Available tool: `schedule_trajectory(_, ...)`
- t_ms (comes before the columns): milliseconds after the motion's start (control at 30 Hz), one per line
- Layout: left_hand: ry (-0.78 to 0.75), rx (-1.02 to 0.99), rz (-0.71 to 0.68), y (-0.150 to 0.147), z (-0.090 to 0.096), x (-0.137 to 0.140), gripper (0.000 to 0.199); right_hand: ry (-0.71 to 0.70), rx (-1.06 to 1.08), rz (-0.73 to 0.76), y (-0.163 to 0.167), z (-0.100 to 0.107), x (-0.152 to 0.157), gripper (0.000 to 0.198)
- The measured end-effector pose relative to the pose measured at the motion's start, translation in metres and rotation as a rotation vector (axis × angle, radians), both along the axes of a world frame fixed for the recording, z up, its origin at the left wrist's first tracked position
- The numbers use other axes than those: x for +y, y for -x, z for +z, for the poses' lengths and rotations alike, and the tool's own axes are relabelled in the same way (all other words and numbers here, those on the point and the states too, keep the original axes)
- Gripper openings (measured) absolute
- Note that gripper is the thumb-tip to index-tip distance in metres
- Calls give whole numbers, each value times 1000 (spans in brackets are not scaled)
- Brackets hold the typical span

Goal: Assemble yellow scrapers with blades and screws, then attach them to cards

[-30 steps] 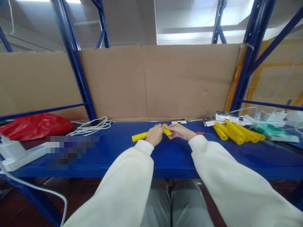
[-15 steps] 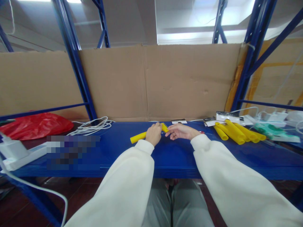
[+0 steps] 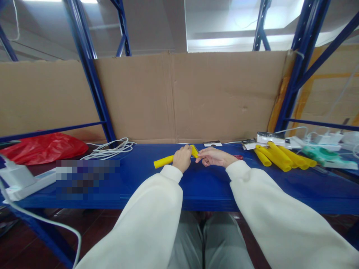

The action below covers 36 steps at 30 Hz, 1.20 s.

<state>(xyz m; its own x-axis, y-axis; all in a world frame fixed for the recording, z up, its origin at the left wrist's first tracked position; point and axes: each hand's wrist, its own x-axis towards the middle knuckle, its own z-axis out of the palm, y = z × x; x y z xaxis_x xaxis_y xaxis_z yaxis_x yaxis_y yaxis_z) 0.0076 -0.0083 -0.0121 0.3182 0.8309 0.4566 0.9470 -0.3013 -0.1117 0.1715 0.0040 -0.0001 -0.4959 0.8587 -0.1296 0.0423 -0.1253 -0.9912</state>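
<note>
My left hand (image 3: 182, 158) is wrapped round a smooth yellow tube (image 3: 163, 161), which sticks out to the left of my fist just over the blue table. On the other side of that hand a short yellow end (image 3: 194, 151) shows, angled up; whether it belongs to the same tube I cannot tell. With thumb and forefinger together, my right hand (image 3: 211, 156) pinches at the lower edge of this yellow end. A small shiny spot shows between the hands, too small to name. Behind my right wrist lies a thin red item (image 3: 238, 157), partly hidden.
Several yellow tubes (image 3: 276, 156) lie in a pile on the right, beside white packets (image 3: 270, 138). A black-and-white card (image 3: 212, 144) lies at the back. Left are a red plastic bag (image 3: 46, 147), coiled white cable (image 3: 110, 149) and a power strip (image 3: 36, 186). Cardboard (image 3: 174, 97) walls the back.
My right hand's fingers have drawn closer together, into a pinch at the yellow end. More of the red item shows by the right wrist. The left hand keeps its grip.
</note>
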Motion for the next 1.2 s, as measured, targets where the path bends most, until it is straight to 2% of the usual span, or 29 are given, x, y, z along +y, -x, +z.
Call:
schedule_trajectory(600,13,-13,8,1,3,-2,41,-125,-83,95,-8,-3,10,14)
schedule_trajectory(667,8,-36,13,1,4,-2,42,-158,-60,22,-15,-3,18,11)
schedule_trajectory(767,-2,-89,29,2,6,-3,42,-291,-99,-310,-32,-6,36,8)
schedule_trajectory(867,-3,-130,34,3,7,-2,42,-531,-411,-626,-50,-13,53,16)
schedule_trajectory(933,-4,-140,27,3,6,-2,41,-650,-608,-676,-59,-19,60,16)
schedule_trajectory(1033,-14,-124,22,2,5,-2,41,-706,-747,-685,-65,-24,64,18)
schedule_trajectory(1133,-29,-70,11,1,5,-4,41,-724,-735,-689,-61,-23,63,18)
schedule_trajectory(1200,-40,-25,-11,0,5,-5,41,-698,-639,-662,-54,-19,57,19)
